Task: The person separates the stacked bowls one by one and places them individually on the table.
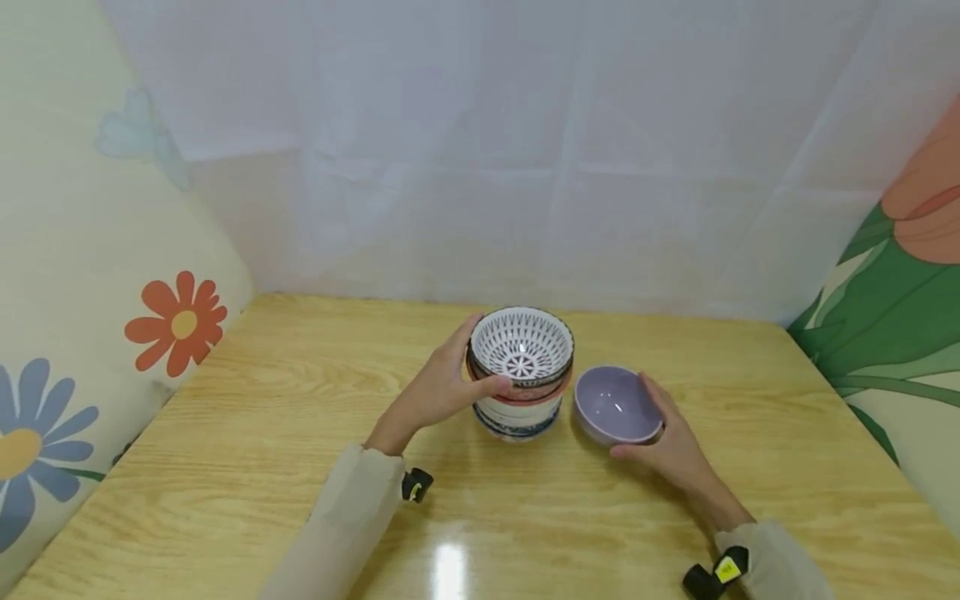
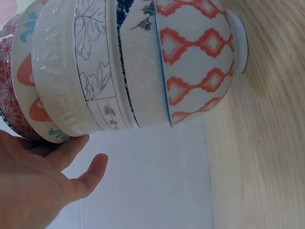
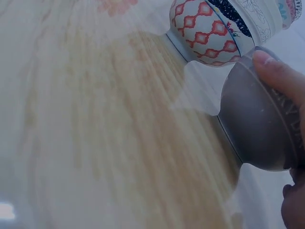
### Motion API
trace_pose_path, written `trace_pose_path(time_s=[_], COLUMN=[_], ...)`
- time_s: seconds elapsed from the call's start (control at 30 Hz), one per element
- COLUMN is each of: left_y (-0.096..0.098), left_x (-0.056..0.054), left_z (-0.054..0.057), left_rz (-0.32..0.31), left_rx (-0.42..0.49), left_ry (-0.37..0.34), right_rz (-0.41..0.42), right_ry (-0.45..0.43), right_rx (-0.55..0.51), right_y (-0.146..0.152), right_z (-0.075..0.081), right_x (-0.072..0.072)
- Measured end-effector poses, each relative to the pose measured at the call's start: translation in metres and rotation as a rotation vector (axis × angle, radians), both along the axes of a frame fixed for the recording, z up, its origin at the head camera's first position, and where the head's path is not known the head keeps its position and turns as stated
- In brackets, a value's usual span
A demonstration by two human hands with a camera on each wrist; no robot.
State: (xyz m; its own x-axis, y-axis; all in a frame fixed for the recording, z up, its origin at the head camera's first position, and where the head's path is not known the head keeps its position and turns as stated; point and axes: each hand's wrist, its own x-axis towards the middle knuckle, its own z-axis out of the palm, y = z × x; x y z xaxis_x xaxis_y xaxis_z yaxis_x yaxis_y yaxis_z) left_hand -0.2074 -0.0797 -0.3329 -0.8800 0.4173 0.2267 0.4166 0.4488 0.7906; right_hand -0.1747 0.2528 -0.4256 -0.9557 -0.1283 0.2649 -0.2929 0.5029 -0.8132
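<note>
A tall stack of patterned bowls [image 1: 520, 408] stands on the wooden table, its top bowl [image 1: 521, 343] white inside with dark strokes and a star at the centre. My left hand [image 1: 444, 379] grips the upper part of this stack from the left, thumb across the front near the rim. From the side, in the left wrist view, the lowest bowl [image 2: 198, 62] has an orange-red diamond pattern. Just right of the stack sits a plain purple bowl [image 1: 617, 407], upright. My right hand [image 1: 671, 437] holds its right side, thumb at the near side and fingers at the far right rim.
The light wooden table [image 1: 300, 500] reaches back to a white cloth backdrop [image 1: 450, 167]. Flower-printed panels flank it at the left [image 1: 75, 250] and right [image 1: 900, 275]. Each wrist carries a small black camera.
</note>
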Motion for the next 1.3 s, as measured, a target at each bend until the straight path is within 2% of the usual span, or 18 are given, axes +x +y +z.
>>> trace_pose_path(time_s=[0.2,0.37,0.77,1.03,1.3], left_y=[0.002,0.002,0.002,0.000,-0.001], left_x=[-0.002,-0.003,-0.003,-0.002,-0.002], left_z=[0.003,0.004,-0.006,-0.006,-0.005], left_rz=[0.021,0.017,-0.011,-0.006,-0.023], left_rx=[-0.021,-0.005,0.051,0.045,0.086], left_ry=[0.050,0.033,0.003,0.035,-0.001], right_rz=[-0.016,-0.007,0.034,0.070,0.119], right_ry=[0.096,0.150,0.092,0.092,0.062], right_rx=[0.068,0.098,0.138,0.197,0.195], right_y=[0.003,0.003,-0.010,-0.021,-0.035], right_z=[0.011,0.023,0.048,0.064,0.084], right_x=[-0.002,-0.007,-0.013,-0.018,-0.020])
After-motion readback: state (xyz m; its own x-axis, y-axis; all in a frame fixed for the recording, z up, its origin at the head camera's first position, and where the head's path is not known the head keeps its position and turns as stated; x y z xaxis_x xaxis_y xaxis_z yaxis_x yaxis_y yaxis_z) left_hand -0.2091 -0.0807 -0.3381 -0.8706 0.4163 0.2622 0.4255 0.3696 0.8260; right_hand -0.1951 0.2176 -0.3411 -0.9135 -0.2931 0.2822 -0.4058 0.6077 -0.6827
